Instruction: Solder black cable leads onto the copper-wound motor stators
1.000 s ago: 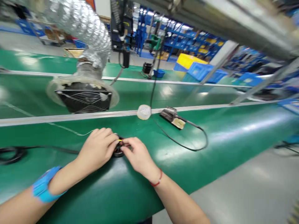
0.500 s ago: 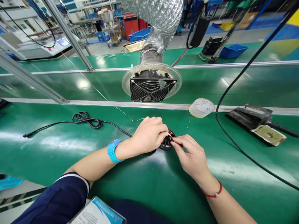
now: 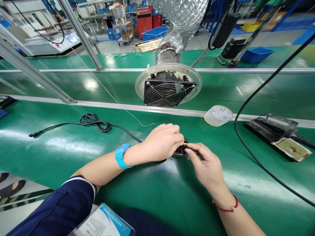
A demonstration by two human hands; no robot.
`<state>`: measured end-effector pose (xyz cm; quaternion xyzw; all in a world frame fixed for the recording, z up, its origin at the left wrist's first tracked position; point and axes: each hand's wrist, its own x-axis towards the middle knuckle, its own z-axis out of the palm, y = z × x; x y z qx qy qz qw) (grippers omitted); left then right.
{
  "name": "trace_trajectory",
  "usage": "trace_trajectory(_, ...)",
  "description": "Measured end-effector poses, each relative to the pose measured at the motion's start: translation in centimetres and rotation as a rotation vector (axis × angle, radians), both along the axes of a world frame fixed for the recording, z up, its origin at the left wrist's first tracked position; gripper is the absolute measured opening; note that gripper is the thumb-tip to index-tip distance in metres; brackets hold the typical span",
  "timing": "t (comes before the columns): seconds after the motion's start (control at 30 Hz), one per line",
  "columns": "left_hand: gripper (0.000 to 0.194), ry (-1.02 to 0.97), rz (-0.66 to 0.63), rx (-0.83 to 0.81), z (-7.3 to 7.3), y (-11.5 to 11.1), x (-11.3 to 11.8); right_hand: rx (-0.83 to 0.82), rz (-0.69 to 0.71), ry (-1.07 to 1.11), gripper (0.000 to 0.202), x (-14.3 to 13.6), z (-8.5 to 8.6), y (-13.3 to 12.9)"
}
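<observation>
A small round black motor-like part with reddish copper windings (image 3: 181, 152) lies on the green bench, partly hidden by both hands. My left hand (image 3: 163, 142), with a blue wristband, arches over its left side, fingers closed at a short yellow wire (image 3: 184, 143). From the right, my right hand (image 3: 205, 162) pinches at the same spot with thumb and forefinger. A small dark piece seems to be between those fingertips, too small to name. A black cable (image 3: 125, 131) runs from a coiled bundle on the left to behind my left hand.
A fan with a black grille (image 3: 163, 93) hangs above the bench on a silver duct (image 3: 176, 36). Behind my right hand stands a roll of clear tape (image 3: 218, 115). Farther right are a soldering iron stand with sponge (image 3: 291, 149) and a hanging black cable (image 3: 242, 137). Thin solder wire (image 3: 108, 91) trails down.
The camera view has shifted, so bench and hands appear a little farther right. Both hands stay closed at the wire over the round part, with little movement relative to it.
</observation>
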<state>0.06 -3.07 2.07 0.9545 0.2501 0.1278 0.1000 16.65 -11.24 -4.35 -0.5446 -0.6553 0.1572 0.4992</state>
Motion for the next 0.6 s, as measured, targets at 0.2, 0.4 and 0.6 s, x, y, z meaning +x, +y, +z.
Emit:
trace_trajectory(0.2,0.03,0.046,0.07,-0.041,0.5,0.7,-0.3,-0.405,0.115,0.353,0.028,0.3,0.4,0.1)
trace_trajectory(0.4,0.027,0.091,0.087,-0.046,1.0,0.9,-0.4,-0.387,0.017,0.371,0.034,0.6,0.5,0.2)
trace_trajectory(0.6,0.031,0.092,0.059,0.027,0.4,0.5,-0.2,-0.372,0.0,0.443,0.033,-0.2,0.1,0.3)
